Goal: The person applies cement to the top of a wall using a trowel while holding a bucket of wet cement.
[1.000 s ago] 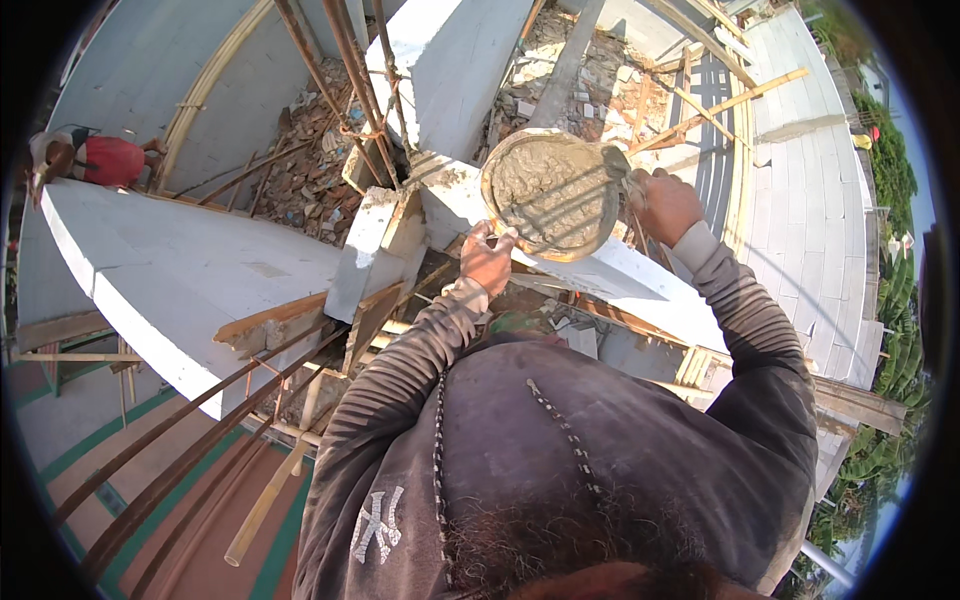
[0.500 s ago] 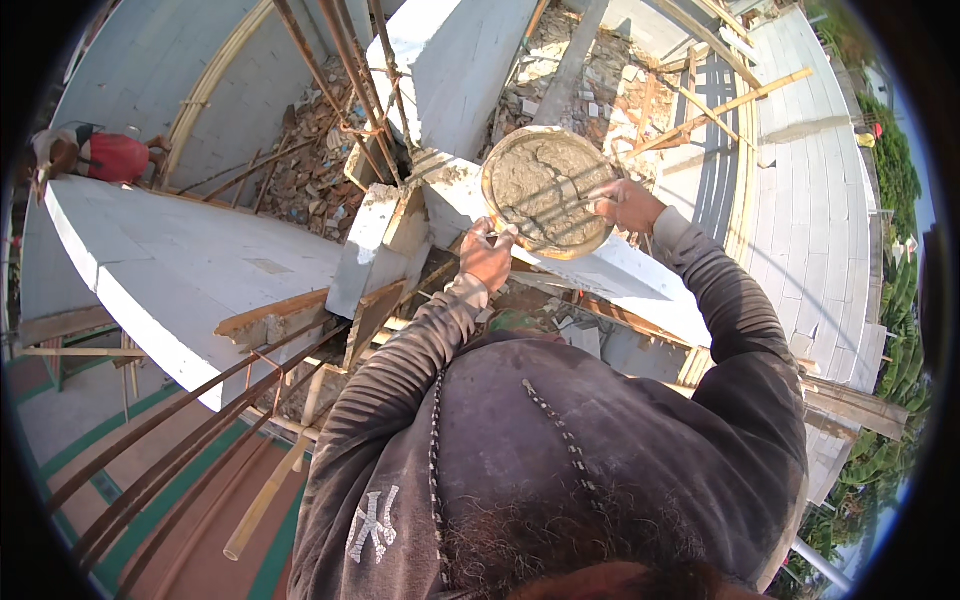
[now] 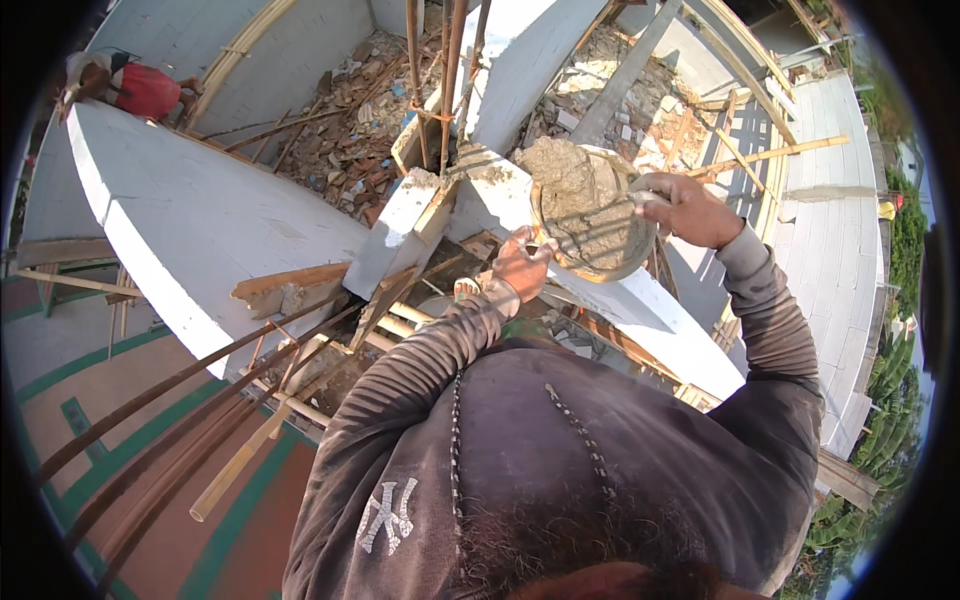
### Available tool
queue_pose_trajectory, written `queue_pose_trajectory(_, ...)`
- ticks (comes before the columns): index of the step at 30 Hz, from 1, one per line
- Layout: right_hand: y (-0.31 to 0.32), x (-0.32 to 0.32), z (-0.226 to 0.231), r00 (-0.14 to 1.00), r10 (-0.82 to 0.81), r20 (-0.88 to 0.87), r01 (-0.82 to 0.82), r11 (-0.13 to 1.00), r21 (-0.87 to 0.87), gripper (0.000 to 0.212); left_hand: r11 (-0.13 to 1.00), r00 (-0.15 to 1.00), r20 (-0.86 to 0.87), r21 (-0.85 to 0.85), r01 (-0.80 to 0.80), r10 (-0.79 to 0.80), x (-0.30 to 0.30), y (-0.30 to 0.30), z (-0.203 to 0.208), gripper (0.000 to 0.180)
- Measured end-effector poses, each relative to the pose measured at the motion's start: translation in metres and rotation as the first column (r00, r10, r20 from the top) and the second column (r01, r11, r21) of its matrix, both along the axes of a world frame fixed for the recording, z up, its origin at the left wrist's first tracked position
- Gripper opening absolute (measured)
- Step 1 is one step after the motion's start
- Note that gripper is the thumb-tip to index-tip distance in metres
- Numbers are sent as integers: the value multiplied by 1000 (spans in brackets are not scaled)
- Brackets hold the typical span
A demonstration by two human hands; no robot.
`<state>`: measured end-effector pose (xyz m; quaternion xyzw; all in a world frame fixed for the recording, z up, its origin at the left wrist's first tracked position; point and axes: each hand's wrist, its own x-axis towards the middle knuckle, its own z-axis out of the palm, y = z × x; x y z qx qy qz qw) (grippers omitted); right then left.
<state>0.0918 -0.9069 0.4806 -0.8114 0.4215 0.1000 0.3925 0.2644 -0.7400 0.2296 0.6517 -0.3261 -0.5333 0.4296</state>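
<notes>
A round, shallow-looking bucket (image 3: 598,274) with a yellowish rim is tilted away from me, just above a white block wall. Wet grey concrete (image 3: 588,205) fills it and heaps up at its far left rim. My left hand (image 3: 524,266) is closed on the near left rim. At the right rim, my right hand (image 3: 692,208) grips with its fingers over the edge. Beyond the bucket to the left, upright rusty rebar (image 3: 445,90) rises from a gap between boards and block walls. The bucket's underside is hidden.
White block walls (image 3: 220,225) run to the left and below the bucket. Long rebar (image 3: 190,385) and a bamboo pole (image 3: 240,460) stick out at the lower left. Rubble (image 3: 350,130) lies between walls. Another person in red (image 3: 148,90) is at the far left.
The bucket has gone from nearly level to tilted, and the concrete has slid into a heap at its far left rim. My right hand has shifted up and outward; the view has turned slightly.
</notes>
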Motion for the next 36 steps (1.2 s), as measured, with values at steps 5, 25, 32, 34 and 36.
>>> queue_pose_trajectory(5,-2,132,-42,909,198,-368,-337,868,-365,28,999,990,-142,-23,-29,26,-1,0,2,24)
queue_pose_trajectory(25,57,-61,-7,876,-262,-405,56,889,-455,35,996,989,124,-14,85,-83,10,-4,19,51)
queue_pose_trajectory(32,58,-48,-97,882,-113,-457,1,971,-238,39,996,991,110,-52,77,-71,11,-4,26,49)
queue_pose_trajectory(34,48,-49,-112,932,-110,-347,30,973,-227,41,996,984,168,-55,68,-58,9,-6,21,47)
queue_pose_trajectory(36,44,-42,-104,935,-158,-317,117,982,-147,46,996,996,56,-45,77,-75,10,-5,26,47)
